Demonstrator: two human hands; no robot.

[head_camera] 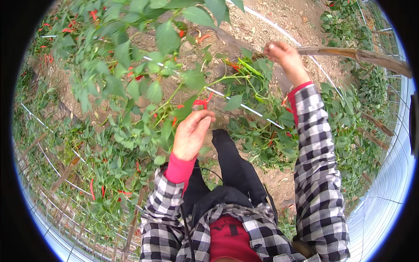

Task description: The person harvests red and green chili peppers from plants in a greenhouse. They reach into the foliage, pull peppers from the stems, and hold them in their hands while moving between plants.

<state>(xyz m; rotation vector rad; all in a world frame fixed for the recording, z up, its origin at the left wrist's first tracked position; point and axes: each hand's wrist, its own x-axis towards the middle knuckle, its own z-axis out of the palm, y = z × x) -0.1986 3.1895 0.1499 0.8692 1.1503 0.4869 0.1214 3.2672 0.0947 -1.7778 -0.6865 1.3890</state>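
My left hand [193, 132] is at the middle of the view, thumb and fingers close together. Red chili peppers [203, 102] show just past its fingertips; whether it grips them or a stem I cannot tell. At the upper right, my right hand [287, 60] has its fingers curled by a weathered wooden stake [340, 52]. Whether that hand touches the stake is unclear. Left of it, green chili peppers [250, 67] hang on a leafy branch that stretches between my hands. A pepper plant [167, 39] with broad leaves rises close to the camera, partly blurred.
White string [229, 98] runs between my hands across the plants, and another white line [275, 26] curves past the stake. More pepper plants with red fruit [92, 189] fill the left side. Dry soil [294, 16] shows beyond. A sheet wall [381, 209] stands at the right.
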